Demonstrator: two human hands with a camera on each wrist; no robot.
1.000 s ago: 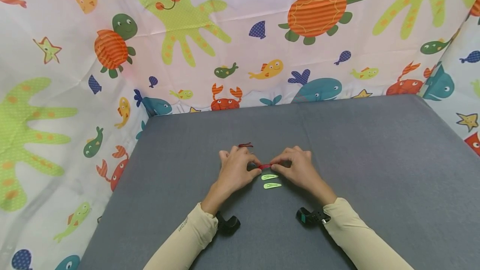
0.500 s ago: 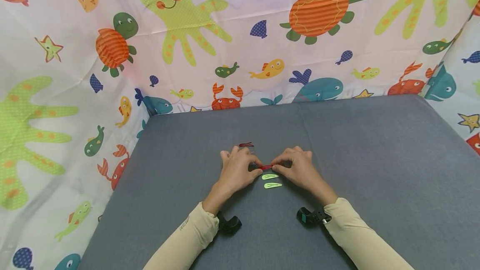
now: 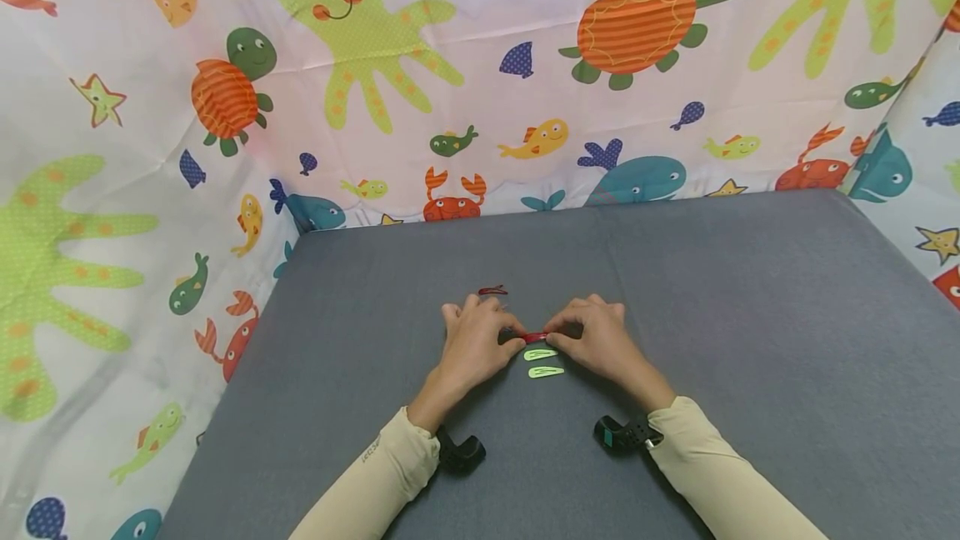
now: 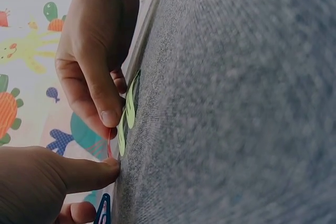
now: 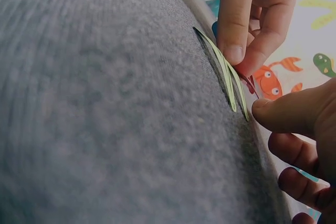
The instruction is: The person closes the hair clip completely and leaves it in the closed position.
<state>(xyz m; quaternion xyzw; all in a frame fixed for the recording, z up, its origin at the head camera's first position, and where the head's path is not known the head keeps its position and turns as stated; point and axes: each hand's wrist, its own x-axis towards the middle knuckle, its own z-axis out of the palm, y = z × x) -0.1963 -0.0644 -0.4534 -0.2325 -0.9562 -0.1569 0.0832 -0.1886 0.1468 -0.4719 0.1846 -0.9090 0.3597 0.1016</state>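
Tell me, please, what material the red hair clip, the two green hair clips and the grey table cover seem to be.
Red hair clip: probably painted metal, thin and glossy.
Green hair clips: likely the same, flat thin strips with smooth pale green coating.
Grey table cover: woven or knitted fabric; a fuzzy ribbed texture shows close up.

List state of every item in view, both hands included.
left hand: pinches one end of the red hair clip
right hand: pinches the other end
red hair clip: held between both hands, just above the table; snapped open or closed, cannot tell
two green hair clips: lying flat, side by side, untouched, near the hands
dark red clip: lying loose behind the left hand
grey table: cloth-covered, flat
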